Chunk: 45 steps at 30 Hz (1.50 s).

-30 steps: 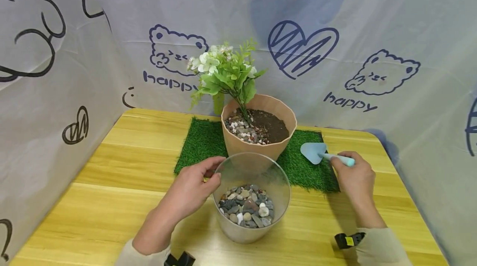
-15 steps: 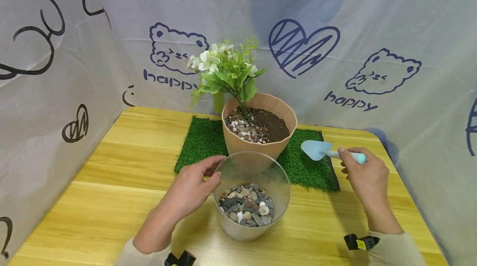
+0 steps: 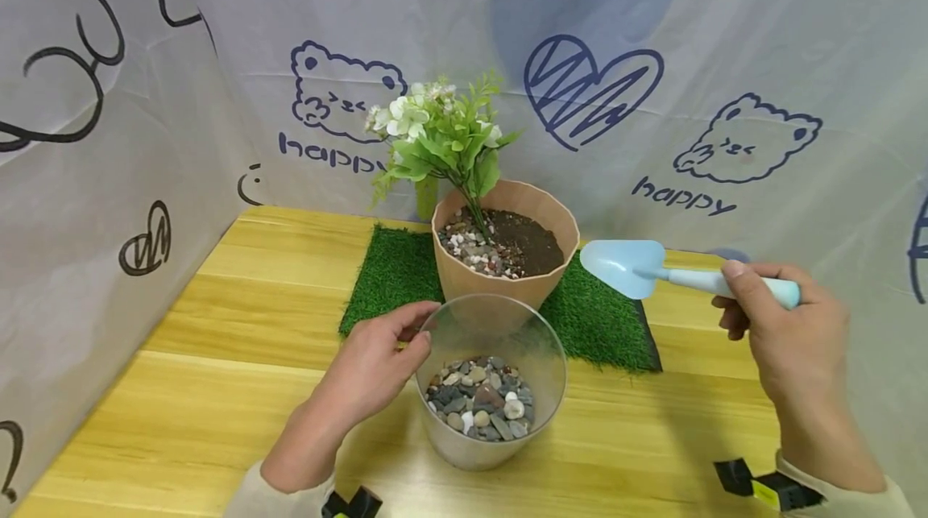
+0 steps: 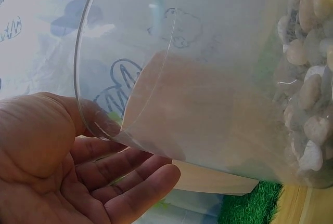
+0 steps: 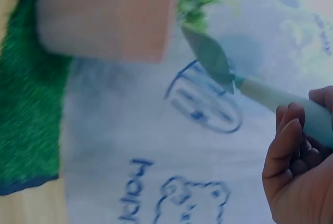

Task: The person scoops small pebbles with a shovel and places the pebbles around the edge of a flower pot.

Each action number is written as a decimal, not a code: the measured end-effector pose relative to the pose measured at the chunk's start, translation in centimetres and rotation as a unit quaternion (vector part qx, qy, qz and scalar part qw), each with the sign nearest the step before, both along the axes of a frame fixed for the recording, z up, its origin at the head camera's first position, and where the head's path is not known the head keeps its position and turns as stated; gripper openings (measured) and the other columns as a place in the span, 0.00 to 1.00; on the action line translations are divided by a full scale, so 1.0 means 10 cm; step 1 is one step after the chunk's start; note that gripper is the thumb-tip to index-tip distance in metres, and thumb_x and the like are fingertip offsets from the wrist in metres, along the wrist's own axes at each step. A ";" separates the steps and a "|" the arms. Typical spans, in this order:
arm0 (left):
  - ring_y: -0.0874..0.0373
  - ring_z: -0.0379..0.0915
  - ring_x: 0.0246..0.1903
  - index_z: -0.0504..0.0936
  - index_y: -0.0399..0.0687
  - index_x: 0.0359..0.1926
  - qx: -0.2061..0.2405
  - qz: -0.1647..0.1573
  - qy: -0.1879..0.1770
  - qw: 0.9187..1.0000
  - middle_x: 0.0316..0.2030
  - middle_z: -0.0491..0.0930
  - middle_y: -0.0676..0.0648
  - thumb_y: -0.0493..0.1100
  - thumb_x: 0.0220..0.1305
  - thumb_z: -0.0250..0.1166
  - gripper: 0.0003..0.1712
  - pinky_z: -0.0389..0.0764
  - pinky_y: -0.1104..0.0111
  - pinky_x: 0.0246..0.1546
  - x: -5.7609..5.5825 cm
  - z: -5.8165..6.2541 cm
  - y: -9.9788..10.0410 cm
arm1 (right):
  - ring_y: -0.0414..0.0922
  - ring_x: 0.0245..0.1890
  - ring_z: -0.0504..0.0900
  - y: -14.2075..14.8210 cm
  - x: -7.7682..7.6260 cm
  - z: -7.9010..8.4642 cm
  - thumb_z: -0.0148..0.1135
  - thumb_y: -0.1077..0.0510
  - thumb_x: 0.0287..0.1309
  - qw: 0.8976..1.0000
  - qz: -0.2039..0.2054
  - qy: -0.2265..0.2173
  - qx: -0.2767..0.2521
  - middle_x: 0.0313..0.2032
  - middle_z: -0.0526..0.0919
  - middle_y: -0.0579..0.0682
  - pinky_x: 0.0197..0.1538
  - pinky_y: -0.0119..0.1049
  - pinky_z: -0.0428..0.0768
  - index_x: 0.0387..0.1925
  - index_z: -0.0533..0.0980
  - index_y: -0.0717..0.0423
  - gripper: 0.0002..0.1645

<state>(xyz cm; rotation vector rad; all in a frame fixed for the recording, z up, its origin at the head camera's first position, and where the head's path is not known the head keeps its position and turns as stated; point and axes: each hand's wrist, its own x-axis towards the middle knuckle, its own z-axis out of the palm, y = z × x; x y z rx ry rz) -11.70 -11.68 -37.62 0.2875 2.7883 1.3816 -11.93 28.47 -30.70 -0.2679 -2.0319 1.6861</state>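
Observation:
My right hand [image 3: 793, 333] grips the handle of a light blue trowel [image 3: 627, 267], raised over the table's right side. The blade points left toward the flowerpot and carries nothing. In the right wrist view the trowel [image 5: 210, 57] shows edge-on, with fingers curled round its handle. My left hand [image 3: 370, 365] holds a clear plastic bucket [image 3: 487, 453] by its left rim, thumb on one side of the wall and fingers on the other. Pebbles [image 3: 478, 401] cover the bucket's bottom. In the left wrist view the hand [image 4: 88, 156] pinches the rim.
Behind the bucket, a peach flowerpot [image 3: 486, 288] stands on a green turf mat [image 3: 605, 325]. Dark soil [image 3: 532, 244] and small stones [image 3: 474, 256] fill it, with a white-flowered plant [image 3: 442, 135] leaning left. A printed cloth [image 3: 464, 18] hangs behind the wooden table [image 3: 217, 325].
My right hand has lifted the trowel off the turf mat, moving up and to the right, closer to the camera. My left hand and the bucket have stayed in place.

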 end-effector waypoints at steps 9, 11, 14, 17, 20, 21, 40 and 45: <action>0.55 0.87 0.45 0.82 0.54 0.66 -0.002 0.003 -0.003 1.000 0.49 0.89 0.48 0.44 0.73 0.60 0.23 0.86 0.65 0.40 -0.02 0.01 0.02 | 0.44 0.17 0.81 -0.26 0.10 0.22 0.66 0.74 0.64 0.980 0.173 0.087 -0.040 0.22 0.86 0.55 0.21 0.31 0.78 0.37 0.84 0.69 0.03; 0.57 0.86 0.43 0.83 0.54 0.65 -0.006 0.002 -0.001 1.000 0.48 0.90 0.49 0.44 0.73 0.60 0.22 0.86 0.64 0.41 -0.04 0.02 0.02 | 0.43 0.18 0.81 -0.35 0.11 0.23 0.67 0.72 0.65 0.981 0.183 0.060 0.027 0.23 0.86 0.51 0.22 0.31 0.78 0.37 0.84 0.66 0.02; 0.62 0.83 0.38 0.84 0.52 0.64 -0.016 -0.003 0.009 1.000 0.47 0.90 0.49 0.43 0.73 0.60 0.21 0.84 0.65 0.38 -0.07 0.04 0.04 | 0.43 0.19 0.78 -0.49 0.13 0.20 0.70 0.66 0.65 0.969 0.185 0.015 0.165 0.23 0.83 0.47 0.21 0.32 0.76 0.38 0.85 0.59 0.02; 0.64 0.77 0.26 0.83 0.52 0.66 -0.031 -0.010 0.013 0.999 0.44 0.89 0.51 0.43 0.74 0.59 0.23 0.79 0.67 0.28 -0.09 0.05 0.04 | 0.43 0.20 0.74 -0.64 0.13 0.16 0.72 0.60 0.64 0.939 0.202 -0.016 0.277 0.25 0.81 0.46 0.21 0.34 0.73 0.38 0.85 0.51 0.03; 0.62 0.67 0.16 0.80 0.55 0.70 -0.042 -0.015 0.006 0.999 0.32 0.86 0.53 0.44 0.75 0.57 0.25 0.71 0.67 0.19 -0.08 0.05 0.04 | 0.43 0.22 0.73 -0.76 0.12 0.13 0.73 0.55 0.64 0.914 0.239 -0.042 0.326 0.27 0.81 0.46 0.23 0.35 0.73 0.39 0.84 0.45 0.04; 0.62 0.64 0.14 0.80 0.56 0.71 -0.043 -0.016 0.003 0.999 0.28 0.83 0.53 0.44 0.75 0.57 0.26 0.69 0.67 0.16 -0.08 0.05 0.04 | 0.43 0.22 0.74 -0.80 0.11 0.12 0.73 0.54 0.64 0.907 0.250 -0.049 0.334 0.27 0.81 0.46 0.23 0.34 0.74 0.40 0.84 0.44 0.04; 0.64 0.59 0.11 0.77 0.59 0.73 -0.036 -0.012 0.001 0.999 0.17 0.72 0.54 0.42 0.75 0.55 0.28 0.64 0.70 0.11 -0.03 0.04 0.03 | 0.28 0.16 0.61 -1.09 0.04 -0.15 0.67 0.51 0.64 0.805 0.296 0.051 0.511 0.18 0.70 0.32 0.20 0.27 0.64 0.31 0.77 0.42 0.07; 0.64 0.60 0.11 0.78 0.58 0.73 -0.036 -0.012 0.003 0.999 0.18 0.73 0.54 0.42 0.75 0.55 0.28 0.64 0.70 0.11 -0.04 0.03 0.04 | 0.28 0.15 0.62 -1.11 -0.03 -0.20 0.66 0.52 0.65 0.805 0.313 0.045 0.502 0.18 0.71 0.32 0.19 0.27 0.65 0.31 0.78 0.44 0.06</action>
